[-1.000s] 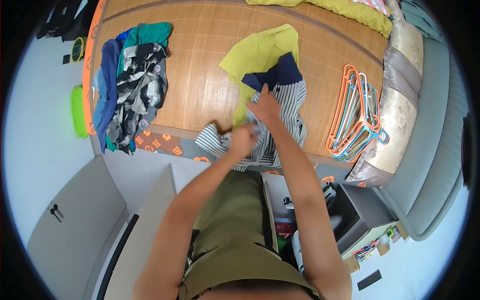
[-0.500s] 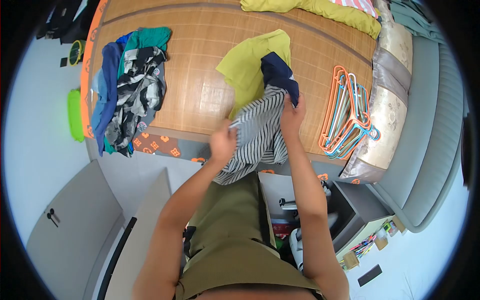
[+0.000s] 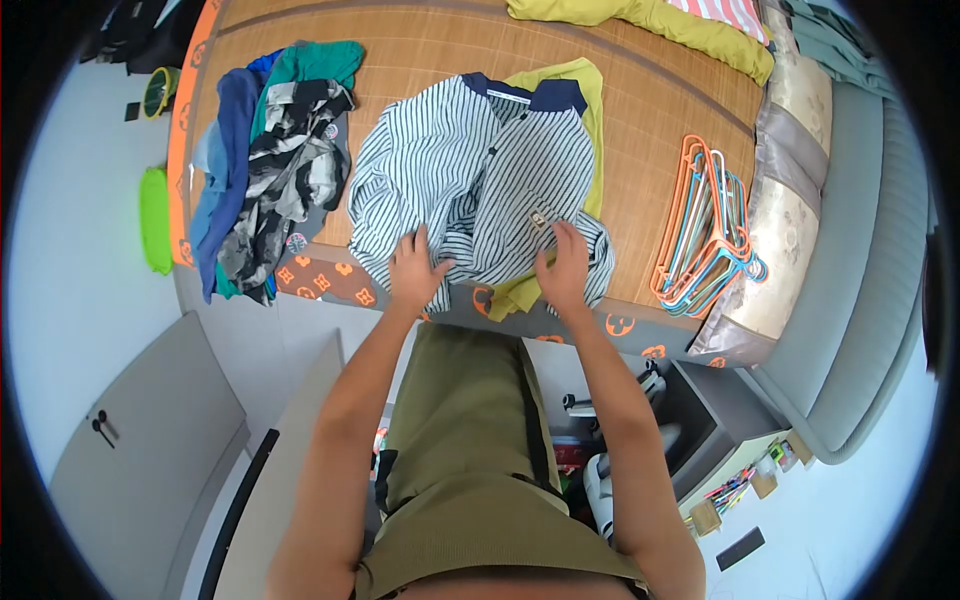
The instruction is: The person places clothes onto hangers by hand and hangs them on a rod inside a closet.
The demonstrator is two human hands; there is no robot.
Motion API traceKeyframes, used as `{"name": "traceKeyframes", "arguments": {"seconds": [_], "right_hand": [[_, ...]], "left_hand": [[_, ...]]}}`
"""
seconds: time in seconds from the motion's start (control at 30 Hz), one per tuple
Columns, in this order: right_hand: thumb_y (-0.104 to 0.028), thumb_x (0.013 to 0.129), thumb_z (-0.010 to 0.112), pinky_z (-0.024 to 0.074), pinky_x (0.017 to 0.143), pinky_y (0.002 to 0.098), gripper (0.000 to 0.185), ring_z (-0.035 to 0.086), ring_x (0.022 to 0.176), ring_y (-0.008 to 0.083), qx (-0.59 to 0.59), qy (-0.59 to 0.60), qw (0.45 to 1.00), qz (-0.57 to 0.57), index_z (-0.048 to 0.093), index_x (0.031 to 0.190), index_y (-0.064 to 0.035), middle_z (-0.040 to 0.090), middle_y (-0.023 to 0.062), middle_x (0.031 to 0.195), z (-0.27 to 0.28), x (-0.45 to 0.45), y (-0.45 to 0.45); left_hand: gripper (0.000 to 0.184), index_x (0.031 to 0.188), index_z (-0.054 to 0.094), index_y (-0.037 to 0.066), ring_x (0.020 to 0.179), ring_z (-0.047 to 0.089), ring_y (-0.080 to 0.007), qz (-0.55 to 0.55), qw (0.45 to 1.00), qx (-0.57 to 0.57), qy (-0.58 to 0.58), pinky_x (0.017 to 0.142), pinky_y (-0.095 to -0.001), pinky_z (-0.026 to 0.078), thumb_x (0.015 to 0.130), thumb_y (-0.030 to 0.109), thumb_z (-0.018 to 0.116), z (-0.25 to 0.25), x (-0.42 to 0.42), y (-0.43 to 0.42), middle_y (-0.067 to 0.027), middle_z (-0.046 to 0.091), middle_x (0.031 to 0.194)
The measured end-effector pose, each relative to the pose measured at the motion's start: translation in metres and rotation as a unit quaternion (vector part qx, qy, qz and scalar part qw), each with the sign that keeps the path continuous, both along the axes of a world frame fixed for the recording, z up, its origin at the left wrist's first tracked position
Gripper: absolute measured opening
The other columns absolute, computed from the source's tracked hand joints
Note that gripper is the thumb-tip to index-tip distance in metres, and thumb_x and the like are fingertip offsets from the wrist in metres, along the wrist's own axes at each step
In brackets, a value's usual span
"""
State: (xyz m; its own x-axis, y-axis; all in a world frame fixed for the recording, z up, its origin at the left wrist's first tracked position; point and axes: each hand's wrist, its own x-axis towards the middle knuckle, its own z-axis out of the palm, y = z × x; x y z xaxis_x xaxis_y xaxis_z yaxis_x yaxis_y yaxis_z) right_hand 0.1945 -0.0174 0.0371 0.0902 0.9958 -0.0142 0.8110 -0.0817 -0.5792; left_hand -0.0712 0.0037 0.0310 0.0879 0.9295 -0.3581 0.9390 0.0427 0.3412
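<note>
A striped shirt (image 3: 425,150) with a navy collar lies spread on the bed mat, collar at the far side, its lower front rumpled. Beneath it a yellow-green garment (image 3: 592,90) shows along the right and at the bottom edge. My left hand (image 3: 415,270) rests on the shirt's lower left part, fingers spread. On the lower right part lies my right hand (image 3: 566,265), fingers stretched out, near a small badge on the cloth. Neither hand grips the fabric visibly.
Left on the bed is a pile of clothes (image 3: 290,160) in blue, green and black-and-white. Several hangers (image 3: 705,235) lie at the right, by patterned pillows (image 3: 795,210). A yellow-green pillow (image 3: 640,20) is at the far edge. Below right stands a grey cabinet (image 3: 710,400).
The striped shirt, bunched between both hands before, now lies spread flat over the yellow-green garment. My hands have let go of it and lie open on its lower part.
</note>
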Motion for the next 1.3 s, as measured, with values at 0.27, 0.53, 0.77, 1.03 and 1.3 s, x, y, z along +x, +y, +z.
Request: {"name": "traceKeyframes", "arguments": {"seconds": [0.27, 0.53, 0.77, 1.03, 1.3], "right_hand": [[-0.005, 0.07, 0.066, 0.0376, 0.099, 0.0471, 0.044, 0.044, 0.122, 0.0391, -0.025, -0.094, 0.984, 0.15, 0.058, 0.113, -0.0066, 0.045, 0.0209, 0.134, -0.016, -0.049, -0.033], [0.015, 0.069, 0.042, 0.0356, 0.104, 0.0443, 0.044, 0.046, 0.12, 0.0398, 0.096, 0.113, 0.983, -0.108, 0.06, 0.106, -0.0021, 0.051, 0.0211, 0.128, 0.006, 0.003, 0.044], [-0.007, 0.075, 0.053, 0.0506, 0.076, 0.0393, 0.034, 0.064, 0.087, 0.0311, -0.318, 0.03, 0.947, 0.017, 0.063, 0.107, -0.0063, 0.062, 0.0233, 0.103, 0.045, 0.003, 0.032], [-0.01, 0.068, 0.059, 0.0395, 0.092, 0.042, 0.047, 0.054, 0.107, 0.0308, -0.198, -0.053, 0.97, 0.128, 0.061, 0.115, -0.0067, 0.06, 0.0143, 0.105, -0.01, -0.012, -0.013], [-0.008, 0.075, 0.06, 0.0373, 0.098, 0.0446, 0.067, 0.047, 0.117, 0.0355, -0.114, -0.249, 0.952, -0.139, 0.039, 0.138, -0.0106, 0.053, 0.0192, 0.118, -0.008, 0.006, 0.029]], "left_hand": [[0.029, 0.094, 0.057, 0.003, 0.093, 0.056, -0.0321, 0.041, 0.999, 0.007, 0.024, 0.077, -0.0444, 0.045, 0.069, 0.014, 0.07, -0.029, -0.027, 0.015, -0.0129, 0.056, 0.1], [0.028, 0.097, 0.06, 0.002, 0.108, 0.055, -0.0381, -0.038, 0.961, 0.257, -0.098, 0.102, -0.0477, 0.035, 0.07, 0.008, 0.063, 0.014, -0.046, 0.069, -0.0202, 0.061, 0.106], [0.038, 0.115, 0.058, -0.001, 0.112, 0.054, -0.0387, 0.003, 0.93, -0.316, -0.186, 0.093, -0.0434, 0.043, 0.082, 0.016, 0.054, 0.057, 0.016, 0.039, -0.0268, 0.061, 0.109], [0.063, 0.134, 0.044, 0.002, 0.115, 0.052, -0.0382, -0.102, 0.955, -0.233, -0.155, 0.095, -0.0416, 0.043, 0.086, 0.039, 0.062, 0.01, 0.017, -0.024, -0.0228, 0.053, 0.127], [0.05, 0.133, 0.048, 0.013, 0.135, 0.03, -0.0371, -0.185, 0.981, 0.014, 0.048, 0.109, -0.0576, 0.022, 0.085, 0.02, 0.057, -0.002, 0.015, 0.027, -0.019, 0.039, 0.141]]}}
